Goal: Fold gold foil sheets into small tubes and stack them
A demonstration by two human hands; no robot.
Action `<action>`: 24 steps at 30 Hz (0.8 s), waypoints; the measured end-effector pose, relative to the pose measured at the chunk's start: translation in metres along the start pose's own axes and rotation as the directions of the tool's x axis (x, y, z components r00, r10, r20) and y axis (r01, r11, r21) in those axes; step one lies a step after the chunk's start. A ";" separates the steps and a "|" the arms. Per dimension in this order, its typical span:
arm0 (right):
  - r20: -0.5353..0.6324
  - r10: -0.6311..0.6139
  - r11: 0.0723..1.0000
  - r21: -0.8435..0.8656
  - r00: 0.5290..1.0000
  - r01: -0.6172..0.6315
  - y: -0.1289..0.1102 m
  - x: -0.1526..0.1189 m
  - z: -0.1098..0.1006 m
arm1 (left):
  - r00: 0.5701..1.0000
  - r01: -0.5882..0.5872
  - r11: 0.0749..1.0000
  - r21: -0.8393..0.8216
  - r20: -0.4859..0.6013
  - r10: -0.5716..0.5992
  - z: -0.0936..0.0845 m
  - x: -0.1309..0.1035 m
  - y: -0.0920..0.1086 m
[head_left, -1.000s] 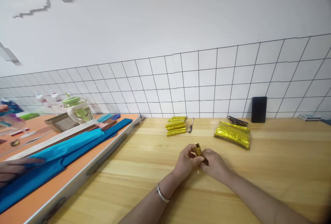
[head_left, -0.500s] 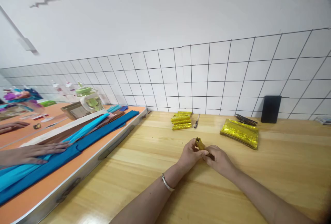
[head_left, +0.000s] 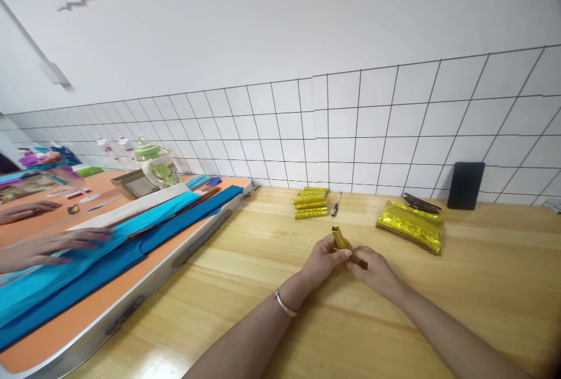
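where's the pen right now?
In the head view, right of centre toward the table's back edge: the pen lies on the wooden table, just right of the stack of gold foil strips.

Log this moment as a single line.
left hand: holding gold square-ended hollow tube | right hand: at tube's lower end | beyond: shiny gold foil strips, slim black-and-white pen

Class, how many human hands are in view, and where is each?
4: the wearer's left hand and right hand at the gold tube; at picture left, a nearer hand over the turquoise strip and a farther hand over the orange tabletop.
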State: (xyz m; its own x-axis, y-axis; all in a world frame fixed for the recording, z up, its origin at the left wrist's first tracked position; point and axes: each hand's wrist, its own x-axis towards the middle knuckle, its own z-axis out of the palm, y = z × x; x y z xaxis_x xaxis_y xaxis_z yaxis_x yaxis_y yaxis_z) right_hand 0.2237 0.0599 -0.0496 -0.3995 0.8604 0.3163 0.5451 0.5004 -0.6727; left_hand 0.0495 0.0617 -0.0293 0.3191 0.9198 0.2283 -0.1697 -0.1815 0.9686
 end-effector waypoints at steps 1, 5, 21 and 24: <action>-0.002 0.008 1.000 0.014 1.000 -0.008 0.002 0.000 0.001 | 0.999 -0.006 1.000 0.010 -0.039 0.007 -0.004 0.003 0.002; 0.011 0.089 0.990 0.106 0.996 -0.090 0.008 0.001 0.003 | 0.974 -0.012 0.998 0.062 -0.225 0.026 -0.031 0.019 0.011; 0.027 -0.007 1.000 -0.002 1.000 0.007 0.004 0.004 -0.002 | 0.959 0.224 0.578 0.785 -0.283 0.012 -0.139 0.092 0.013; 0.035 -0.012 1.000 -0.025 0.999 0.012 0.003 0.005 -0.002 | 0.982 0.180 0.438 0.881 -0.190 -0.022 -0.146 0.105 0.017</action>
State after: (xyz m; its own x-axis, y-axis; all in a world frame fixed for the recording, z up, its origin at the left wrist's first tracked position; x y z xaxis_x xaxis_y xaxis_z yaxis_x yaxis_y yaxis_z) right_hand 0.2253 0.0657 -0.0484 -0.4317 0.8506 0.3001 0.5582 0.5133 -0.6519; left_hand -0.0563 0.2064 -0.0028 0.1398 0.9728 0.1845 0.8042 -0.2203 0.5521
